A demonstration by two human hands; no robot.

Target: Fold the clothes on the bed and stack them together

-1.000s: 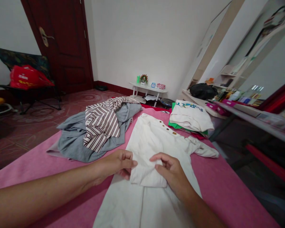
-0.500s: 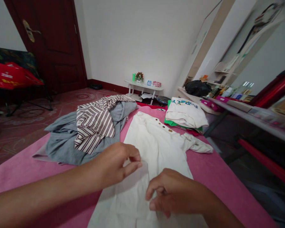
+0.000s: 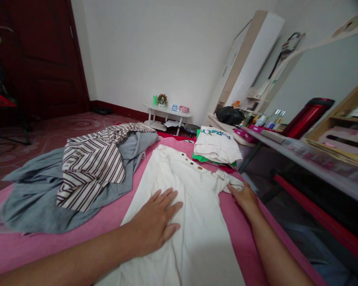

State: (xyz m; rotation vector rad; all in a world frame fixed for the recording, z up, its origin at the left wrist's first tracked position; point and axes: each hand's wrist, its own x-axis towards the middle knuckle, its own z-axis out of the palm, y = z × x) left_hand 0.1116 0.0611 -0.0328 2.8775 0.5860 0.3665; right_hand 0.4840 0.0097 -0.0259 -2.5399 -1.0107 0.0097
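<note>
A white garment [image 3: 201,214] with a row of dark buttons on one edge lies spread on the pink bedding [image 3: 237,242]. My left hand [image 3: 158,216] rests flat on its middle, fingers spread, with creases in the fabric beside them. At the right, my right hand [image 3: 244,198] has its thumb and fingers closed on the end of the garment's sleeve [image 3: 225,180]. The tips of those fingers are partly hidden by the cloth.
Grey clothing [image 3: 35,194] with a striped shirt [image 3: 92,167] on top lies in a heap at the left. Folded clothes [image 3: 216,145] are stacked beyond the sleeve. A dressing table [image 3: 286,149] with bottles stands along the right; a low white table [image 3: 167,109] is by the wall.
My left hand has come down flat onto the garment, its fingers now spread. My right hand has moved forward and right from the near part of the garment to its sleeve. The view has turned right.
</note>
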